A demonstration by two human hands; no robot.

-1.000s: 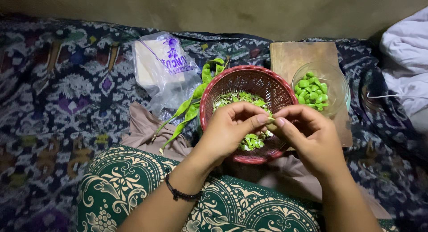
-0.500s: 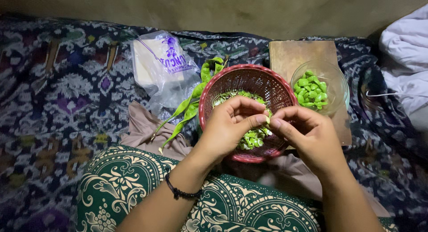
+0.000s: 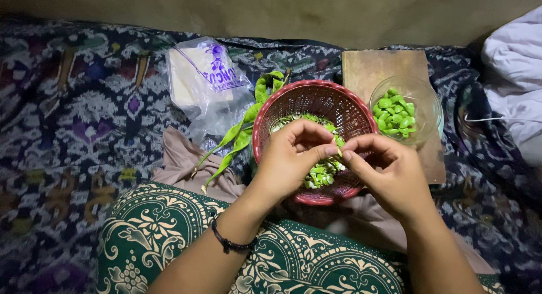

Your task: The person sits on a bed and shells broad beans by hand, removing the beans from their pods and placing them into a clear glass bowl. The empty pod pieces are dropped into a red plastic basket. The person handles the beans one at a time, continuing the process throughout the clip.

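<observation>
— Pinching something small, are they?

— Yes; the left hand (image 3: 291, 158) and the right hand (image 3: 389, 172) meet fingertip to fingertip over the red woven basket (image 3: 293, 99), both closed on one small pale green bean (image 3: 339, 152); it is too tiny to tell how much skin is on it.

— And under them?

— Green peelings (image 3: 319, 175) lie in the basket's bottom; long green pods (image 3: 240, 137) lean against its left rim.

— Where does the basket sit?

— On the patterned blanket (image 3: 79, 130), just in front of the person's lap; a glass bowl (image 3: 432, 105) of peeled green beans stands on a wooden board (image 3: 375, 68) at its right, touching or nearly so; a clear plastic bag (image 3: 206, 82) lies toward the blanket's far edge, left of the basket.
</observation>
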